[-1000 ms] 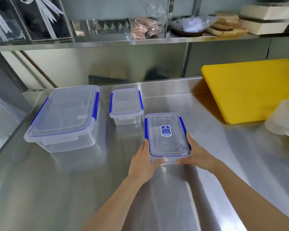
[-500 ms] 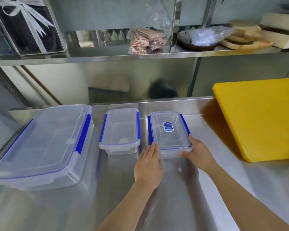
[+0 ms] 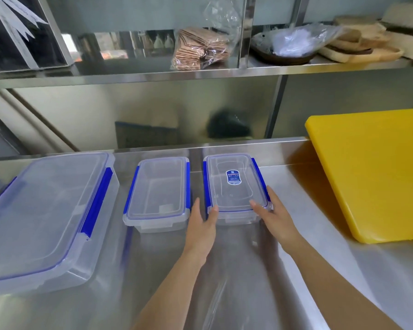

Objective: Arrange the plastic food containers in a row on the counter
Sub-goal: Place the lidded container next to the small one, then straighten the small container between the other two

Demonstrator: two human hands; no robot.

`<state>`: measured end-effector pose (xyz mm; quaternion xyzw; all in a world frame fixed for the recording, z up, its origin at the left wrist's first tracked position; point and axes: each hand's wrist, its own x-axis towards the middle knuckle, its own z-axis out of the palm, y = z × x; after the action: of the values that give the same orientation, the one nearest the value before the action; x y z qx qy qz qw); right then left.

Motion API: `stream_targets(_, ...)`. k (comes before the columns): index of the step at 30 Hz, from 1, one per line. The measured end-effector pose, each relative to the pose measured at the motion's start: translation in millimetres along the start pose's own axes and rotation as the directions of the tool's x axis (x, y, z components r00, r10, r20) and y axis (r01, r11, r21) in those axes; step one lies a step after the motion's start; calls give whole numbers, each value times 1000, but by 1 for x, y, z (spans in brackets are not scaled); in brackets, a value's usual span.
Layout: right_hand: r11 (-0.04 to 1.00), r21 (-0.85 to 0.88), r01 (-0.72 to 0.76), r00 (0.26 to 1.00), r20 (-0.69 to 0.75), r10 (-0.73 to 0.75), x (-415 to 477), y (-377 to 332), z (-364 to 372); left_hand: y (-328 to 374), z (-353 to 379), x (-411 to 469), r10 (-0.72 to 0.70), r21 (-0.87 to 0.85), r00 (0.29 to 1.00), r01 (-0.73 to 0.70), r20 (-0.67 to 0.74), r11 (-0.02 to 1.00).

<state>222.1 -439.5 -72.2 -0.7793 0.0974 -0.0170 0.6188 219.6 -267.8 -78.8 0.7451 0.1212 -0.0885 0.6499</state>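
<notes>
On the brushed steel counter point(image 3: 153, 282) three clear plastic boxes with blue side clips stand in a row near the back edge. The big box point(image 3: 45, 217) is cut off at the left. The middle box point(image 3: 159, 191) is a narrow rounded rectangle. The left hand point(image 3: 200, 228) lies between it and the labelled box point(image 3: 234, 186), fingers straight and together, thumb on the near left corner. The right hand point(image 3: 275, 215) cups the near right corner – fingers loosely spread, its grip hard to judge. A smooth yellow board point(image 3: 372, 177) runs off the right edge – it lies well apart from the boxes.
</notes>
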Motion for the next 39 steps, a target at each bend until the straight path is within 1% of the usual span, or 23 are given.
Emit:
stream_targets(1,1000,18,-7,1000,2,7,2,1,1,2,2,2,-22,-7,1000,22,8,1000)
stream_targets(5,998,39,-55,998,7,55,7,5,-10,10,11,-2,-4,-23,1000,3,-21,1000)
stream_targets(11,991,44,-127,990,-52,129,11,11,-51,21,53,-4,-33,6,999,33,42,999)
stream_targets(14,987,45,-157,985,-70,160,15,14,-71,21,76,-2,-54,-10,998,55,42,998)
stream_targets(19,986,48,-159,978,-126,164,11,10,-87,20,97,1,-24,93,998,19,58,996)
stream_targets(23,985,63,-158,974,-157,166,5,6,-92,28,105,1,-52,186,994,34,95,982)
stream_targets(25,987,3,-160,974,-163,158,3,2,-93,34,104,-2,-68,215,988,37,137,976)
stream_targets(26,983,-77,-164,968,-204,146,3,1,-93,38,101,-4,-59,239,986,20,158,971)
stream_targets(27,973,-163,-161,958,-263,114,3,-1,-93,42,96,-7,-16,263,987,-27,161,964)
stream_targets(28,964,-218,-153,942,-326,76,3,-3,-90,46,88,-9,61,284,990,-95,126,954)
stream_targets(29,965,-230,-124,925,-378,29,3,-9,-85,51,76,-11,160,303,986,-169,55,938)
stream_targets(30,972,-220,-82,908,-418,-19,2,-16,-75,57,59,-13,262,327,964,-235,-40,915)
stream_targets(31,977,-213,-27,899,-432,-70,0,-24,-63,61,41,-13,348,357,927,-280,-142,891)
stream_targets(32,976,-218,20,906,-409,-110,-1,-31,-49,63,19,-10,402,388,883,-291,-242,874)
stream_targets(33,968,-245,52,928,-346,-137,-3,-36,-32,62,-4,-5,410,411,848,-260,-335,874)
stream_targets(35,950,-296,100,978,-146,-148,-5,-41,5,53,-53,10,345,428,809,-129,-477,894)
stream_targets(36,950,-289,114,991,-38,-131,-4,-41,24,47,-77,18,289,441,809,-42,-512,897)
stream_targets(37,955,-272,117,993,57,-106,-4,-41,43,38,-97,24,233,462,824,39,-517,886)
stream_targets(39,963,-248,108,979,195,-59,-4,-43,77,27,-124,30,109,463,875,141,-472,875)
